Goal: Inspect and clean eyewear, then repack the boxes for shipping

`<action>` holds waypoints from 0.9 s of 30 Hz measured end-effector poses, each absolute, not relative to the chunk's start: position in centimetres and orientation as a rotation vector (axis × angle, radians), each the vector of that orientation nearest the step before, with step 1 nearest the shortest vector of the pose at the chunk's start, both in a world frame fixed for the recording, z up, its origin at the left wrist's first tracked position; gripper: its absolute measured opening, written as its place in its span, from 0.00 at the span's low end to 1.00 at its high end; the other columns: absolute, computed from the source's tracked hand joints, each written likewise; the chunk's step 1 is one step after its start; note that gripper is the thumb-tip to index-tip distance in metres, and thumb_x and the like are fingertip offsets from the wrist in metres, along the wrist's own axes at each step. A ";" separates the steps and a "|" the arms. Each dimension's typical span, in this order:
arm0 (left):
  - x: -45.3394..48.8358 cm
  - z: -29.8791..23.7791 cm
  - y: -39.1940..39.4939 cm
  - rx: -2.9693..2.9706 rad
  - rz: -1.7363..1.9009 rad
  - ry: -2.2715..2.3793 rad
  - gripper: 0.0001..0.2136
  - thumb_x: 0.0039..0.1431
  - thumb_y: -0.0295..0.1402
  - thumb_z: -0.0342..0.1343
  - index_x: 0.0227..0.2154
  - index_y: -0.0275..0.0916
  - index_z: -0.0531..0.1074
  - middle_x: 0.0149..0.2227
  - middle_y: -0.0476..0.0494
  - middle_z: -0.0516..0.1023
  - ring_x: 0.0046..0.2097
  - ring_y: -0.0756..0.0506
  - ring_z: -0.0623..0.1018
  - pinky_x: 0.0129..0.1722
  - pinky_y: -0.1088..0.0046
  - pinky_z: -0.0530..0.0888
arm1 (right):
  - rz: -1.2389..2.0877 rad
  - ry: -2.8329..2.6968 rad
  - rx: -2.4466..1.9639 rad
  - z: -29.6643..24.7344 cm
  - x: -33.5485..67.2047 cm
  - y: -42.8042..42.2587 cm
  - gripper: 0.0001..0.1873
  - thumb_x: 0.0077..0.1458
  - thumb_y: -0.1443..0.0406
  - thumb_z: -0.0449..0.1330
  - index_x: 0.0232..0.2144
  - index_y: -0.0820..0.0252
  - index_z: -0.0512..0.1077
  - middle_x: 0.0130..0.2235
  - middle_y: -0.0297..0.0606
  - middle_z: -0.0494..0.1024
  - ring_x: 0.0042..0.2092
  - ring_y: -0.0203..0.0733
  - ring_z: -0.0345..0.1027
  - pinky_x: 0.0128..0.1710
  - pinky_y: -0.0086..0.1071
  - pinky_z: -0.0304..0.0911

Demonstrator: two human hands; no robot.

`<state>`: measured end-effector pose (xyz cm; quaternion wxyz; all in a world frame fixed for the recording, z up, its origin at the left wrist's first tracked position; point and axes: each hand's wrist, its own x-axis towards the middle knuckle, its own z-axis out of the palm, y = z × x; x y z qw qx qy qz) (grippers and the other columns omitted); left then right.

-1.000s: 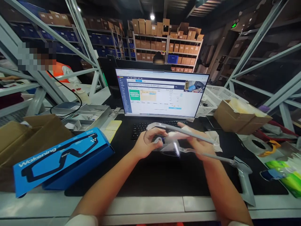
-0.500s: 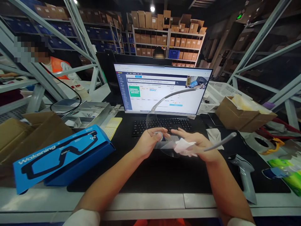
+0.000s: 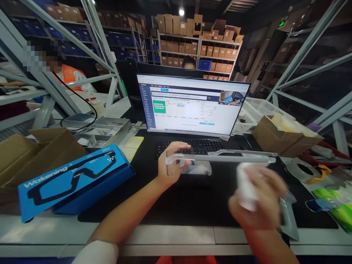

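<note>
Before us we have a black mat (image 3: 189, 205), a screen (image 3: 189, 106) and a blue box (image 3: 77, 179). Above the mat, our left hand (image 3: 171, 167) grips clear glasses (image 3: 217, 158) by the front; our blurred right hand (image 3: 264, 194) holds white tissue (image 3: 246, 189) near their arms.

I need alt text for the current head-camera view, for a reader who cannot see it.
A person's left hand holds clear glasses by the front above a black mat; the blurred right hand holds a white tissue close to them. Behind are a keyboard and lit monitor, with a blue "Wakening" box at left and a grey scanner at right.
</note>
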<state>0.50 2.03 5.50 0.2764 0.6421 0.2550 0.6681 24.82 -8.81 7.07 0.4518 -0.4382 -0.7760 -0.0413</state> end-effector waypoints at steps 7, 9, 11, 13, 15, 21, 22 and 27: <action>0.5 4.9 1.2 1.663 1.879 0.699 0.19 0.54 0.49 0.66 0.41 0.41 0.78 0.42 0.41 0.79 0.45 0.41 0.78 0.48 0.65 0.75 | -0.242 -1.990 -1.075 6.7 16.5 -5.5 0.23 0.62 0.68 0.51 0.58 0.54 0.71 0.55 0.41 0.79 0.64 0.52 0.64 0.52 0.43 0.53; 0.4 5.3 0.9 1.632 1.846 0.744 0.19 0.53 0.49 0.67 0.40 0.40 0.78 0.41 0.41 0.80 0.44 0.42 0.79 0.47 0.66 0.75 | -0.292 -1.958 -0.989 6.3 15.9 -4.6 0.23 0.61 0.72 0.50 0.56 0.55 0.71 0.54 0.39 0.80 0.61 0.48 0.68 0.50 0.42 0.52; 0.3 5.8 0.6 1.582 1.803 0.782 0.20 0.52 0.50 0.67 0.39 0.39 0.78 0.39 0.40 0.81 0.43 0.42 0.79 0.47 0.66 0.75 | -0.364 -1.962 -0.911 6.0 16.4 -4.1 0.22 0.60 0.73 0.51 0.52 0.53 0.73 0.52 0.37 0.81 0.59 0.47 0.70 0.51 0.42 0.49; 0.3 6.2 0.6 1.513 1.757 0.820 0.21 0.51 0.50 0.68 0.39 0.38 0.77 0.39 0.39 0.82 0.43 0.41 0.80 0.46 0.66 0.76 | -0.412 -1.980 -0.870 6.0 17.5 -3.7 0.22 0.58 0.75 0.52 0.49 0.51 0.74 0.50 0.34 0.82 0.58 0.47 0.71 0.52 0.42 0.47; 0.1 6.4 0.9 1.451 1.736 0.844 0.21 0.50 0.49 0.69 0.40 0.38 0.77 0.39 0.39 0.82 0.43 0.41 0.80 0.46 0.66 0.76 | -0.426 -1.997 -0.861 6.2 18.6 -3.2 0.22 0.56 0.76 0.53 0.47 0.51 0.74 0.49 0.32 0.82 0.58 0.47 0.71 0.53 0.42 0.46; -0.5 6.0 2.2 1.429 1.707 0.816 0.19 0.52 0.44 0.69 0.43 0.38 0.78 0.42 0.38 0.83 0.45 0.41 0.80 0.48 0.66 0.76 | -0.471 -1.982 -0.864 7.1 20.2 -1.7 0.22 0.57 0.78 0.53 0.46 0.52 0.75 0.48 0.32 0.83 0.57 0.48 0.72 0.52 0.43 0.47; -0.5 5.8 2.3 1.441 1.710 0.809 0.19 0.52 0.43 0.69 0.44 0.38 0.78 0.42 0.38 0.83 0.46 0.41 0.80 0.48 0.66 0.76 | -0.477 -1.975 -0.857 7.1 20.4 -1.5 0.21 0.57 0.78 0.53 0.46 0.52 0.75 0.47 0.32 0.83 0.56 0.48 0.73 0.51 0.43 0.47; -0.1 4.8 2.9 1.508 1.764 0.736 0.19 0.53 0.43 0.69 0.44 0.38 0.78 0.43 0.38 0.82 0.46 0.41 0.80 0.49 0.66 0.76 | -0.555 -1.900 -0.721 6.2 21.5 -1.3 0.17 0.58 0.74 0.55 0.44 0.54 0.76 0.43 0.33 0.85 0.53 0.50 0.75 0.49 0.43 0.55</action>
